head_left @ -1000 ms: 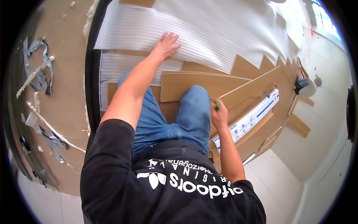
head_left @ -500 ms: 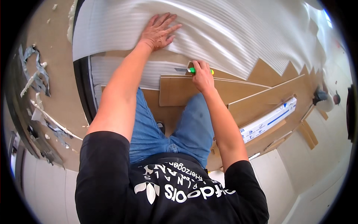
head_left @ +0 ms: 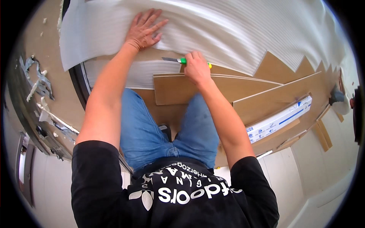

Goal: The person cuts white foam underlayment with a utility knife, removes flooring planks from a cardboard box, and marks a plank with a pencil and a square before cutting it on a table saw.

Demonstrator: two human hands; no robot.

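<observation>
My left hand (head_left: 143,32) lies flat with spread fingers on a white ribbed foam underlay sheet (head_left: 213,36). Wrapped round a green and yellow utility knife (head_left: 183,60) is my right hand (head_left: 197,68); the bare blade points left, just off the underlay's near edge. Brown floor planks (head_left: 173,89) lie beneath and beside the right hand, in front of my knees. A strip of underlay (head_left: 121,74) also shows between the planks and the sheet's edge. Whether the blade touches anything, I cannot tell.
A white and blue package (head_left: 281,119) lies on planks at the right. More planks (head_left: 275,66) fan out in steps under the sheet's right part. Grey torn scraps and foam bits (head_left: 38,78) litter the left side. At far right a person's foot (head_left: 338,95) shows.
The view has shifted, so both hands appear slightly further left and up. My left hand stays flat on the underlay, and my right hand keeps its grip on the utility knife.
</observation>
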